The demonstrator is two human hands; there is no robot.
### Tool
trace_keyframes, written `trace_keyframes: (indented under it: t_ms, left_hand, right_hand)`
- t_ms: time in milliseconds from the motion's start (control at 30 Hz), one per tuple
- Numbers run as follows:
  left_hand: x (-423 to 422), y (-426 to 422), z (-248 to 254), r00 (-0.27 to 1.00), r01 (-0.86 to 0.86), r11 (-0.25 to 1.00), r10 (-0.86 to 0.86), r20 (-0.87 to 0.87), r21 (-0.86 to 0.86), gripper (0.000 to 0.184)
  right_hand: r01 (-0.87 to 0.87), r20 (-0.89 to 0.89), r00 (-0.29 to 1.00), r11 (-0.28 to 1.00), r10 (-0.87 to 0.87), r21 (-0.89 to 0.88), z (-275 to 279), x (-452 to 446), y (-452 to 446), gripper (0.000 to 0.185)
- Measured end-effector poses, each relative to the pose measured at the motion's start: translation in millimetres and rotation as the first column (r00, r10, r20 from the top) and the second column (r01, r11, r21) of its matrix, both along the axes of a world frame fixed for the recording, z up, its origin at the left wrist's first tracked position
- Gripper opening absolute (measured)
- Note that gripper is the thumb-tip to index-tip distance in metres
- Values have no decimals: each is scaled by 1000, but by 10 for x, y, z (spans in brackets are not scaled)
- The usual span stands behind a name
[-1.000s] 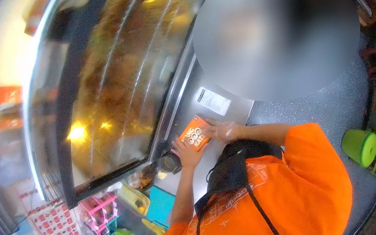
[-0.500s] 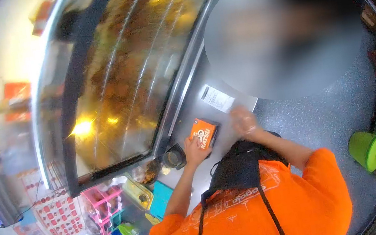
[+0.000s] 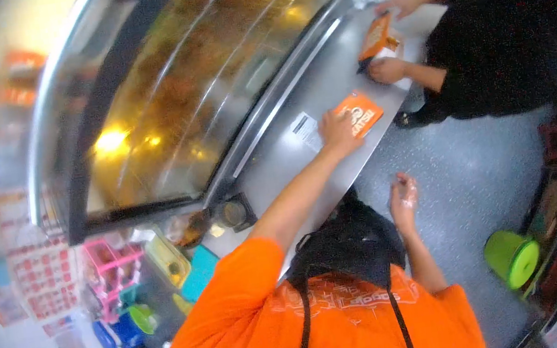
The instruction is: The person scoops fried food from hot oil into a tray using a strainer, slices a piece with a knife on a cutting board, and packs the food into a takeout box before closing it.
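My left hand (image 3: 338,131) reaches forward over the steel counter (image 3: 267,168), gripping the near-left side of an orange takeaway box (image 3: 364,116) with white lettering. Part of the box is hidden under my fingers. A printed paper slip (image 3: 304,130) lies on the counter just left of that hand. My right hand (image 3: 405,200) is raised off the counter's edge, above the floor. Its fingers are loosely bent and somewhat apart, holding nothing that I can see. Something whitish or shiny shows on them.
A co-worker in black (image 3: 499,43) handles a second orange box (image 3: 377,37) at the counter's far end. A glass display case (image 3: 203,92) lines the left. Near its corner sits a dark container (image 3: 233,212). A green bin (image 3: 513,258) stands on the floor at right.
My left hand has carried the orange box forward and right along the counter. My right hand has drawn back from beside the paper slip. The co-worker's hands and second box now show.
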State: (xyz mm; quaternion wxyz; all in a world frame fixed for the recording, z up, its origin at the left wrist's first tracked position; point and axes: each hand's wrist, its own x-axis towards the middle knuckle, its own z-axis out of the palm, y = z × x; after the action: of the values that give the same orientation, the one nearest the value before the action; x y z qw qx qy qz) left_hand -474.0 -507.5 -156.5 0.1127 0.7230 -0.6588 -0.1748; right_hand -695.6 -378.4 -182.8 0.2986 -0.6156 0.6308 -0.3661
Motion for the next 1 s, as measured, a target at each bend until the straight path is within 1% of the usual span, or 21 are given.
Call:
trace_keyframes:
  t_ms: [33, 133, 167, 233, 300, 367, 400, 433, 467, 500, 567, 600, 633, 667, 700, 767, 833, 867, 933, 967, 1000]
  left_hand:
    - [-99, -43, -63, 1000, -26, 1000, 26, -16, -12, 73]
    - [-218, -51, -164, 993, -109, 994, 108, -43, -21, 73]
    - [-252, 32, -174, 995, -101, 989, 103, 8, -112, 73]
    - [-255, 286, -105, 994, -91, 977, 102, 44, -193, 73]
    - [-80, 742, 16, 940, 25, 991, -68, -333, -132, 54]
    - [90, 1202, 120, 943, 135, 913, 1, -332, 386, 40]
    - [238, 1530, 39, 864, 97, 920, 112, -491, 381, 41]
    - [368, 1842, -101, 746, 50, 923, 220, -628, 383, 45]
    - [474, 2047, -167, 735, 23, 924, 243, -633, 382, 45]
    - [636, 2270, -223, 694, -51, 938, 281, -662, 344, 45]
    - [1025, 2830, -306, 632, -240, 909, 412, -657, 340, 46]
    - [1189, 2996, -369, 680, -378, 873, 487, -548, 308, 42]
    - [1403, 3168, -403, 711, -494, 830, 556, -430, 258, 39]
    - [1600, 3404, -398, 677, -549, 792, 608, -414, 266, 39]
    - [1758, 3592, -382, 630, -548, 789, 608, -484, 278, 35]
    - [1915, 3871, -259, 564, -553, 786, 597, -570, 277, 31]
    - [2045, 4142, 7, 368, -273, 709, 702, -610, 651, 33]
    - [2076, 4189, -108, 354, -277, 706, 705, -614, 651, 33]
    - [2212, 4478, -425, 686, -541, 832, 523, -506, 127, 30]
    - [2365, 4551, -498, 647, -627, 770, 600, -470, 121, 26]
    - [2572, 4595, -540, 599, -705, 701, 672, -436, 112, 21]
  right_hand:
    - [11, 41, 999, 998, -13, 59, -12, 27, 33, 24]
    - [-30, 34, 999, 999, 30, -12, -93, 99, 156, 28]
    - [-32, 47, 998, 997, 29, 70, -78, 117, 217, 33]
    - [-81, -69, 994, 995, 85, 50, -34, 186, 312, 35]
    - [-253, -180, 955, 965, 237, -68, 86, 297, 416, 45]
    - [-385, -252, 886, 920, 389, 69, 430, 579, 528, 50]
    - [-394, -265, 878, 916, 399, 73, 555, 721, 557, 50]
    - [-558, -297, 762, 816, 576, 152, 657, 868, 600, 50]
    - [-701, -307, 604, 674, 735, 234, 717, 997, 635, 50]
    - [-733, -302, 570, 639, 764, 232, 723, 1126, 667, 50]
    - [-847, -346, 255, 381, 903, 370, 672, 1492, 842, 46]
    - [-797, -95, 240, 252, 966, 549, 828, 1711, 870, 48]
    - [-841, -47, 177, 176, 983, 512, 982, 1898, 951, 49]
    - [-871, -5, 126, 113, 992, 478, 1065, 2064, 1071, 51]
    - [-877, 3, 75, 64, 997, 475, 1030, 2217, 1209, 51]
    - [-908, -148, -11, 52, 989, 415, 881, 2435, 1417, 53]
    - [-937, -246, -83, 9, 966, 350, 654, 2610, 1639, 52]
    - [-961, -326, -125, -32, 937, 276, 543, 2676, 1634, 50]
    - [-942, -266, -195, -105, 944, 319, 905, 3024, 1844, 49]
    - [-917, -197, -257, -175, 946, 358, 1047, 3151, 1953, 48]
    - [-917, -205, -254, -168, 945, 362, 928, 3188, 2087, 48]
